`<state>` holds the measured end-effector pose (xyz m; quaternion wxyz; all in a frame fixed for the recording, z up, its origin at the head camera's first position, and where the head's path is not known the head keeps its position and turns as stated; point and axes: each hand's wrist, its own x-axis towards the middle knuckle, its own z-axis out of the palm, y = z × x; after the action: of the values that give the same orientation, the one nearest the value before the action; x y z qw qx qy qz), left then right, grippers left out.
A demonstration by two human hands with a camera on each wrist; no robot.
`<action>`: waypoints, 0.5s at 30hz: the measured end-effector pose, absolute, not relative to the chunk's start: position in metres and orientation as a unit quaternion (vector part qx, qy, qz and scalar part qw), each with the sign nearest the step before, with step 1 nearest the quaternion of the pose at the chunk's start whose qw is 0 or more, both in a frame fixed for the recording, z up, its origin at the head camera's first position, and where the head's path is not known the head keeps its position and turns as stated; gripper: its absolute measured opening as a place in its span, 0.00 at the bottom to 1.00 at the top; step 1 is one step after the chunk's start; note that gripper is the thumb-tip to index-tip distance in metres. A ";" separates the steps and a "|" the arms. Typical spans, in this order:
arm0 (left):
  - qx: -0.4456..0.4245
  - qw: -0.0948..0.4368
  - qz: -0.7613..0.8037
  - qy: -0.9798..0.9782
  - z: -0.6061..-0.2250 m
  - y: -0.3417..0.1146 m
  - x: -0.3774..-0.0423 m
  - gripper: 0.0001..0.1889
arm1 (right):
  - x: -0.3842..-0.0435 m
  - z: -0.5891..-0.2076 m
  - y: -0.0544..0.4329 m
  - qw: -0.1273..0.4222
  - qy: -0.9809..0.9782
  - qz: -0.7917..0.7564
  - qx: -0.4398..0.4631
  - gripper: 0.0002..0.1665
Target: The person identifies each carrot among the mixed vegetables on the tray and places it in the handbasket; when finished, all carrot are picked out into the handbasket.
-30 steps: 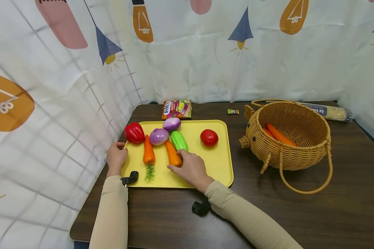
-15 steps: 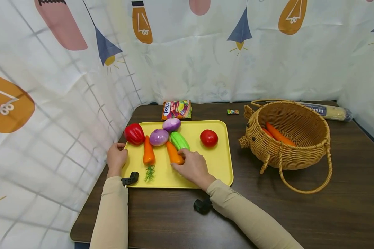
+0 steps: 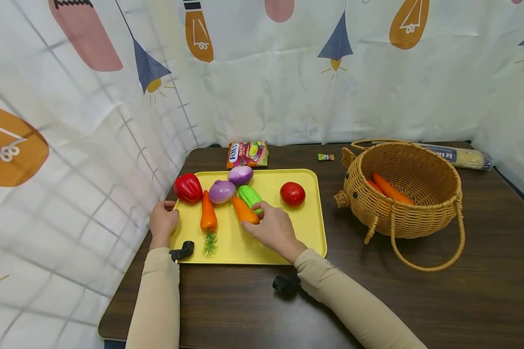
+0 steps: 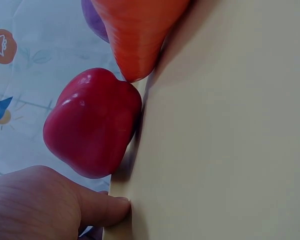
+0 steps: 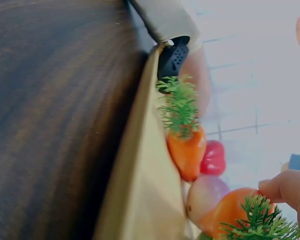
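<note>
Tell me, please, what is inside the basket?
In the basket, an orange carrot shows, with part of a reddish piece beside it. The near wall hides some of the bottom; anything there cannot be seen.

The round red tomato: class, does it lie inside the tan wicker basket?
No, the round red tomato lies on the yellow rectangular tray, outside the tan wicker basket.

I saw a person's forearms in long, snug, beige sleeves: the left sleeve (image 3: 155, 303) looked plain, while the right sleeve (image 3: 355, 300) carried a small dark marking near the cuff, too tiny to read. Left hand (image 3: 163, 224) and right hand (image 3: 274, 230) were bare. A black left wrist camera (image 3: 182, 250), curved and pitted with small round dots, matched a chunky black right wrist camera (image 3: 286, 284).
</note>
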<state>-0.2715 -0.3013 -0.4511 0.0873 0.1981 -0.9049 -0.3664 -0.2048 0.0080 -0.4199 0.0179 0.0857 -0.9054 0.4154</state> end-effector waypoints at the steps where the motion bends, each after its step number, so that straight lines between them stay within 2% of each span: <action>1: 0.198 0.088 -0.366 -0.905 -0.451 -0.301 -0.272 0.19 | -0.205 -0.419 0.008 0.022 -0.905 0.415 0.085 0.27; 15: 0.201 0.088 -0.368 -0.904 -0.451 -0.301 -0.272 0.19 | -0.209 -0.396 0.028 0.108 -0.875 0.457 0.119 0.23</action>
<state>-0.2717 -0.3012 -0.4511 0.0876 0.2010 -0.9036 -0.3680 -0.2092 0.0281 -0.3962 0.1079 0.1189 -0.8748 0.4570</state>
